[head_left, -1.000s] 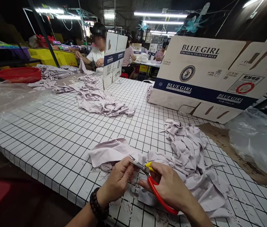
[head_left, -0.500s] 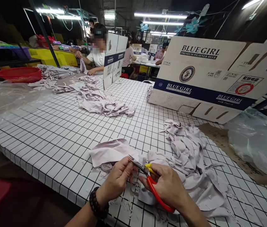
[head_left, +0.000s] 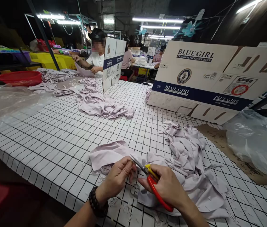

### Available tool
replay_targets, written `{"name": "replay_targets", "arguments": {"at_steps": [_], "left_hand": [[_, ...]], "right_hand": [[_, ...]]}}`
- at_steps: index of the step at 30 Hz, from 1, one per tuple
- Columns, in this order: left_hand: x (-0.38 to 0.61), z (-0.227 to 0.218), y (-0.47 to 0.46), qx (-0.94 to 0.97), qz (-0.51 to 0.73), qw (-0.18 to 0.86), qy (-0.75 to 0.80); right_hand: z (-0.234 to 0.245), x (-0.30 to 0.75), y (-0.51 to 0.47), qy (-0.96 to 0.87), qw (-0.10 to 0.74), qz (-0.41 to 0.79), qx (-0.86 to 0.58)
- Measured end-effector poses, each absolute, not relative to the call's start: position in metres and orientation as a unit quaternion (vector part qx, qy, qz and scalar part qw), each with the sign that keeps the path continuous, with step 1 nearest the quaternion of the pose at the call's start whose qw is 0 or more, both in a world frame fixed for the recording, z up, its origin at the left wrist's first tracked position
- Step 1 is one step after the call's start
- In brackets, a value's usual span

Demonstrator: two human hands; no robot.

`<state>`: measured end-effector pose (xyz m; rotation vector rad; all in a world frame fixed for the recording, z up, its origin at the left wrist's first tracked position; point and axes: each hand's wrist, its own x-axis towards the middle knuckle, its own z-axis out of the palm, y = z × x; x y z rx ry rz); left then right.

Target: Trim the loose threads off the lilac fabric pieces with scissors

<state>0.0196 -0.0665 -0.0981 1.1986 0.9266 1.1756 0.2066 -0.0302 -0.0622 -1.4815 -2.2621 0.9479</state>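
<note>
My right hand [head_left: 168, 187] grips red-and-yellow handled snips [head_left: 153, 186], their metal blades pointing up-left toward my left hand. My left hand [head_left: 118, 178], with a dark bead bracelet at the wrist, pinches the edge of a pale lilac fabric piece [head_left: 108, 154] that lies flat on the checked tablecloth [head_left: 53, 135]. The blade tips sit right at my left fingertips. A heap of the same lilac fabric pieces [head_left: 190, 160] lies just right of my hands. Small fabric trimmings are scattered below them.
A large Blue Girl cardboard box [head_left: 204, 78] stands at the right, with a clear plastic bag [head_left: 256, 138] beside it. Another fabric pile [head_left: 100, 104] lies mid-table. A person [head_left: 95, 58] works at the far end behind a cardboard divider [head_left: 112, 61]. A red basin [head_left: 20, 77] sits far left.
My hands stay nearly in place; the snips shift slightly at the fabric edge. The view has tipped a little. The far person has lowered a fabric piece onto the table.
</note>
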Motion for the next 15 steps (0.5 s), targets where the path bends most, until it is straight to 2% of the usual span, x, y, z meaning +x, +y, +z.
{"name": "replay_targets", "arguments": {"at_steps": [3,5,7,10,13,15], "left_hand": [[0.016,-0.093,-0.059,0.536,0.499,0.549,0.403],[0.006,-0.087,-0.045,0.550,0.503,0.516,0.422],[-0.011,-0.073,-0.021,0.573,0.504,0.428,0.484],[-0.046,-0.040,0.031,0.610,0.432,0.159,0.645],[-0.074,-0.006,0.082,0.602,0.383,0.093,0.694],[-0.078,0.004,0.102,0.609,0.323,0.104,0.717]], "right_hand": [[-0.055,0.218,-0.028,-0.725,0.169,0.455,-0.488],[-0.051,0.231,-0.027,-0.688,0.195,0.491,-0.497],[-0.050,0.247,-0.029,-0.667,0.206,0.480,-0.532],[-0.055,0.275,-0.031,-0.641,0.206,0.431,-0.600],[-0.060,0.300,-0.027,-0.596,0.213,0.393,-0.667],[-0.060,0.310,-0.016,-0.568,0.207,0.337,-0.722]]}}
